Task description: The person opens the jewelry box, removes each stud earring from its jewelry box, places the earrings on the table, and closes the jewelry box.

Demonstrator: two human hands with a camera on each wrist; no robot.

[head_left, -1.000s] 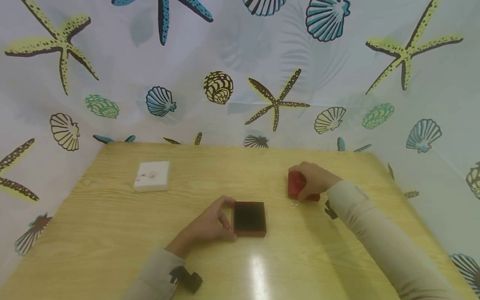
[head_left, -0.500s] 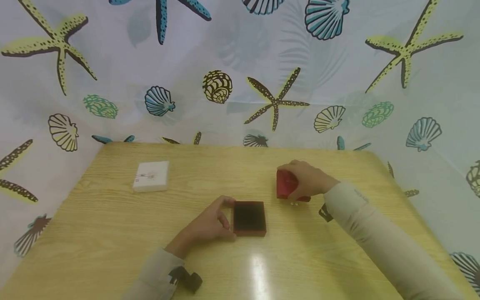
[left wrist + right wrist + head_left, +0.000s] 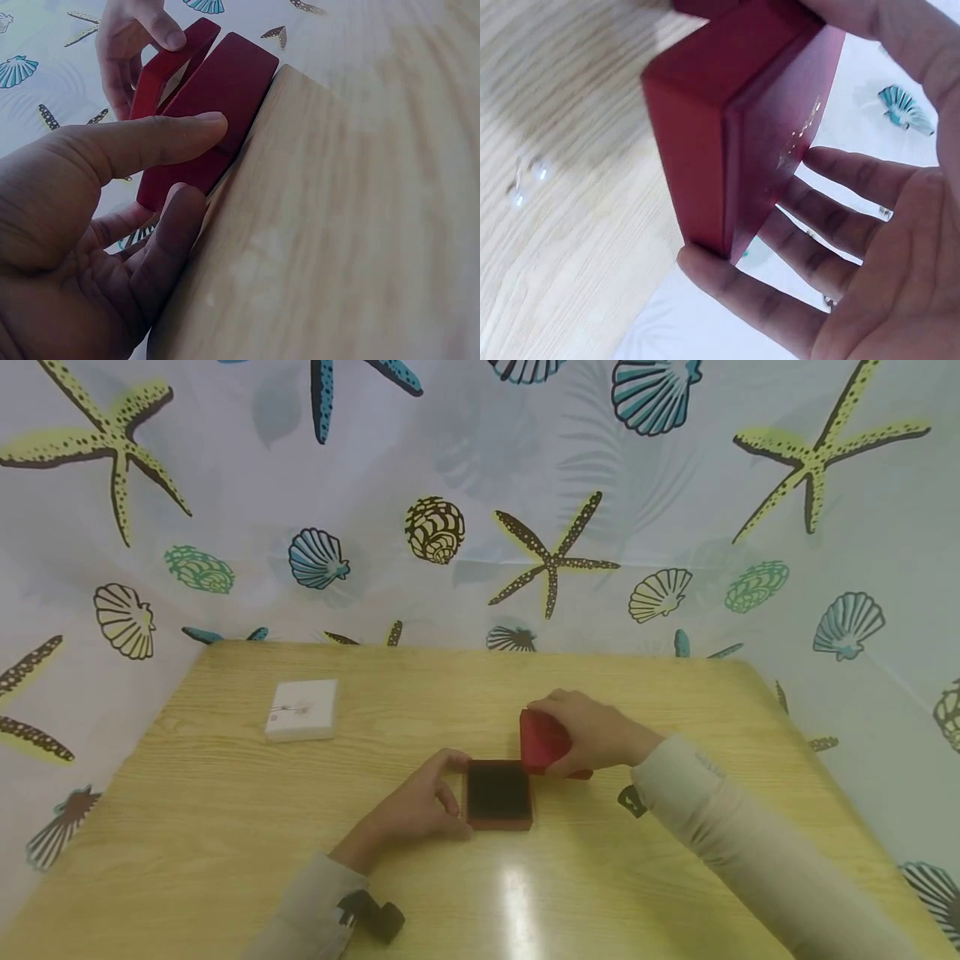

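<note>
A small red jewelry box base (image 3: 498, 824) with a dark lining lies on the table, its inside facing up. My left hand (image 3: 420, 803) holds its left side, thumb at the near corner and fingers at the far one; in the left wrist view the thumb (image 3: 180, 139) lies along the red wall. My right hand (image 3: 600, 732) grips the box's red lid (image 3: 542, 742) by its edges, tilted, at the base's far right corner. Faint gold marks show on the lid's outer face in the right wrist view. Two pearl earrings (image 3: 541, 171) lie on the table near the lid.
A flat white box (image 3: 302, 710) with a printed flower sits at the back left of the wooden table (image 3: 420, 693). A white curtain (image 3: 480, 460) with shells and starfish hangs behind the table and along its sides.
My right hand has carried the red lid leftward from the right side of the table to the base's far right corner. The left hand and the base have stayed in place.
</note>
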